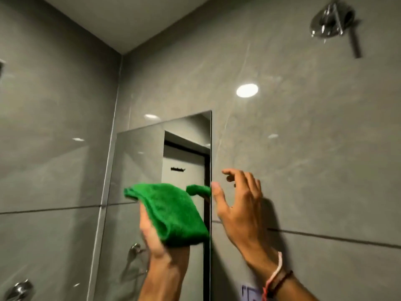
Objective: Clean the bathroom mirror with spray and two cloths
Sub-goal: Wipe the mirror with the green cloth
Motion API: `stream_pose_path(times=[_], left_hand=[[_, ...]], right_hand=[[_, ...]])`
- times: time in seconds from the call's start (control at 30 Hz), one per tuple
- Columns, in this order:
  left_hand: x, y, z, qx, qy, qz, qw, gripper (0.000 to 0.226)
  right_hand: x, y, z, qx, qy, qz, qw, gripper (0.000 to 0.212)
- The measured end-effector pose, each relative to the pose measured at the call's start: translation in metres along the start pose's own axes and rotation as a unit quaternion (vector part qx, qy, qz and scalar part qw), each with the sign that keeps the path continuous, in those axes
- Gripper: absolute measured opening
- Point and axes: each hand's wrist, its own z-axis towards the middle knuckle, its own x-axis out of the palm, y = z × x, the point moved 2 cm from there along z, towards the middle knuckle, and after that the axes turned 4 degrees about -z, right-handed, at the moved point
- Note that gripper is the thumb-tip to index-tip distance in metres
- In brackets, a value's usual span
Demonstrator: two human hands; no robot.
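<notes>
Cloth up against the glass: the left hand (pixel 156 233) grips a folded green microfibre cloth (pixel 173 213), pressed to the mirror (pixel 138 153) near its right edge, about mid-height in view. The right hand (pixel 238 203) hovers empty, fingers spread, just beside that edge over the grey wall tile (pixel 303 127). The mirror's long axis runs vertically; unwiped glass lies above and left of the cloth, so the left hand looks best placed.
</notes>
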Motion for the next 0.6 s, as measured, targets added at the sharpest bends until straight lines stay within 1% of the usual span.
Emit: stream_pose_path(times=[0.03,0.07,0.1,0.13,0.2,0.23,0.27,0.3,0.37,0.43,0.5,0.6], left_hand=[[0.012,0.001,0.015,0.041,0.014,0.019,0.999,0.045],[0.024,0.003,0.033,0.094,0.027,0.095,0.991,0.045],[0.040,0.006,0.053,0.171,0.060,0.202,0.962,0.042],[0.061,0.010,0.071,0.228,0.105,0.322,0.913,0.043],[0.087,0.036,0.103,0.282,0.187,0.546,0.766,0.054],[0.085,0.050,0.114,0.298,0.196,0.628,0.692,0.057],[0.081,0.062,0.123,0.308,0.200,0.679,0.636,0.059],[0.076,0.067,0.127,0.319,0.200,0.691,0.617,0.058],[0.069,0.068,0.136,0.339,0.209,0.660,0.638,0.054],[0.063,0.066,0.147,0.366,0.211,0.649,0.633,0.053],[0.061,0.061,0.161,0.374,0.219,0.644,0.631,0.053],[0.053,0.044,0.201,0.362,0.202,0.639,0.648,0.054]], right_hand=[[-0.005,-0.003,0.014,-0.033,-0.022,-0.048,0.998,0.040],[-0.008,-0.006,0.029,-0.067,-0.037,-0.107,0.991,0.039],[-0.009,-0.010,0.041,-0.096,-0.041,-0.167,0.980,0.039],[-0.010,-0.015,0.051,-0.115,-0.035,-0.222,0.968,0.040],[-0.003,-0.025,0.066,-0.151,0.004,-0.308,0.939,0.045],[0.004,-0.029,0.071,-0.175,0.027,-0.347,0.921,0.048],[0.010,-0.032,0.072,-0.195,0.045,-0.376,0.905,0.050],[0.014,-0.034,0.072,-0.207,0.057,-0.391,0.895,0.052],[0.023,-0.035,0.072,-0.215,0.059,-0.401,0.888,0.057],[0.035,-0.034,0.071,-0.215,0.063,-0.414,0.882,0.063],[0.044,-0.032,0.073,-0.218,0.070,-0.429,0.874,0.066],[0.056,-0.031,0.076,-0.235,0.079,-0.447,0.859,0.067]])
